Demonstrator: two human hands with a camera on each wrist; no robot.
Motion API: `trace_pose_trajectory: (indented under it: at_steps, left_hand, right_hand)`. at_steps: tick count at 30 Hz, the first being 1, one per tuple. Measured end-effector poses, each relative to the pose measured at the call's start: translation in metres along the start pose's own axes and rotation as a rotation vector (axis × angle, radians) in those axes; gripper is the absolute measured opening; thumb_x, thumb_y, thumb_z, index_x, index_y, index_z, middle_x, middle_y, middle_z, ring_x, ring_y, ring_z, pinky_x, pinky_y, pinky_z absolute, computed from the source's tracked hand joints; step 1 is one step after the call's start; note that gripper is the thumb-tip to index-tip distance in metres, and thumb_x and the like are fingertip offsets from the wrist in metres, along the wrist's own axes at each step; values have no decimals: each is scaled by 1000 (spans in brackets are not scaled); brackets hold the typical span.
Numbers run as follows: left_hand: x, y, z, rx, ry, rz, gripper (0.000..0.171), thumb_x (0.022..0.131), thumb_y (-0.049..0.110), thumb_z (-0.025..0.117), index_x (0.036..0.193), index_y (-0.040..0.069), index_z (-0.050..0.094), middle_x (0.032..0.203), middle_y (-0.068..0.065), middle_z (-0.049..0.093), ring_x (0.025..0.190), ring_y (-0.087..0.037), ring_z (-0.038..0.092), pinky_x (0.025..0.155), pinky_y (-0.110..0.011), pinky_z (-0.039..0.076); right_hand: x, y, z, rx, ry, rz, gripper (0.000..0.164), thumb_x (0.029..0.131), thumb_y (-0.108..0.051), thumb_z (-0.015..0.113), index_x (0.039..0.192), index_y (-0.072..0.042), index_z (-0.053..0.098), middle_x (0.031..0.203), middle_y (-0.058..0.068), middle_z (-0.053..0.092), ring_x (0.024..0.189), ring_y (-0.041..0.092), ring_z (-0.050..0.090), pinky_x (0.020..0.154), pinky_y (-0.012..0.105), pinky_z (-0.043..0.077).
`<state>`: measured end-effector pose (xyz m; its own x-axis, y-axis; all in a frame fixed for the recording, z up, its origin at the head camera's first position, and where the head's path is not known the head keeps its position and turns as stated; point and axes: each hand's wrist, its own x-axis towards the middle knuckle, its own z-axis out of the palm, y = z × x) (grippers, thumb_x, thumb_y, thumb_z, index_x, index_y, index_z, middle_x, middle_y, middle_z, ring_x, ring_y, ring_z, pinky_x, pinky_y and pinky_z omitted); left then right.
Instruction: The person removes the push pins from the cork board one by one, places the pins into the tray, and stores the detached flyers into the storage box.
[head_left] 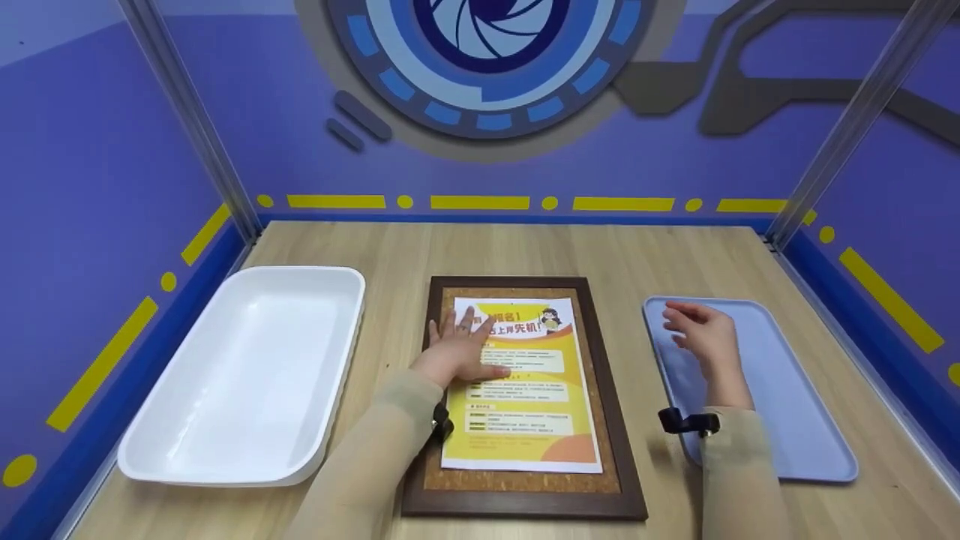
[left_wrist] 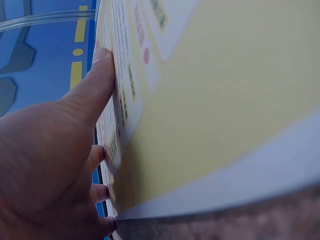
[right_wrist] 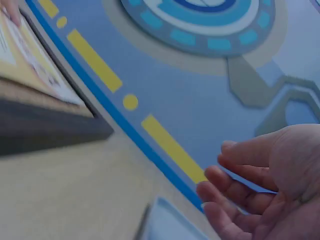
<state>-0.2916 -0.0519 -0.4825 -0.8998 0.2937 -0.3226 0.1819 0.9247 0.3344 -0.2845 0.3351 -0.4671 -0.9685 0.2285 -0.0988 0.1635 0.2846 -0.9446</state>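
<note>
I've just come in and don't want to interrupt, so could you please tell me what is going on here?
A person's left hand lies spread on a printed yellow sheet, which lies on a framed cork board on the table. The right hand hovers over the pale blue tray on the right, loosely curved and holding nothing visible. A white tub stands on the left.

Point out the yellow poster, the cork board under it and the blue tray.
Yellow poster (head_left: 529,394): head view, on its printed middle.
Cork board (head_left: 525,504): head view, on the near side of its brown frame.
Blue tray (head_left: 784,405): head view, on its bare floor, toward the right edge.
</note>
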Motion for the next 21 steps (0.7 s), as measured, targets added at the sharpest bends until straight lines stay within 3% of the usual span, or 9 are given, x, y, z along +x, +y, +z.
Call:
trace_pose_trajectory:
  at_steps: [3, 6, 9, 13, 18, 21]
  left_hand:
    - [0, 0, 0, -2, -2, 1, 103, 88, 72, 64, 167, 29, 15, 175, -12, -4, 160, -42, -13, 126, -66, -9]
    - [0, 0, 0, -12, -3, -1, 102, 88, 71, 65, 167, 29, 15, 175, -11, -4, 160, -42, -13, 126, -65, -9]
    - [1, 0, 0, -22, -1, -7, 104, 87, 73, 65, 167, 30, 15, 175, -10, -5, 160, -41, -13, 126, -65, -10]
    - [3, -1, 2, -31, 3, -12, 105, 85, 75, 64, 167, 31, 15, 175, -9, -6, 160, -39, -14, 126, -65, -12]
    - [1, -1, 1, -22, -2, -2, 105, 86, 73, 66, 167, 30, 15, 175, -10, -4, 160, -40, -13, 126, -64, -10]
    - [1, 0, 2, -37, 12, 0, 104, 87, 70, 67, 167, 28, 15, 175, -11, -4, 160, -41, -13, 126, -65, -10]
  right_hand:
    - [-4, -8, 15, 68, -147, 13, 54, 104, -28, 62, 145, 5, 52, 94, -21, 70, 87, -3, 69, 78, 19, 58]
    - [-6, -11, 32, 78, -230, 7, 53, 105, -26, 60, 143, 9, 52, 99, -14, 75, 88, -1, 71, 77, 21, 58]
    - [-7, -10, 48, 28, -261, 11, 52, 105, -23, 60, 143, 11, 51, 111, 3, 76, 88, 3, 71, 77, 22, 59]
    - [-7, -5, 65, -58, -273, 67, 53, 104, -20, 58, 147, 10, 47, 134, 23, 65, 95, 9, 69, 77, 24, 59]
    - [-7, 3, 79, -99, -281, 140, 57, 102, -17, 60, 151, 7, 43, 148, 27, 52, 114, 19, 61, 87, 30, 57]
    - [-7, 6, 83, -150, -277, 120, 56, 99, -12, 64, 148, 8, 46, 143, 28, 55, 111, 21, 60, 84, 29, 56]
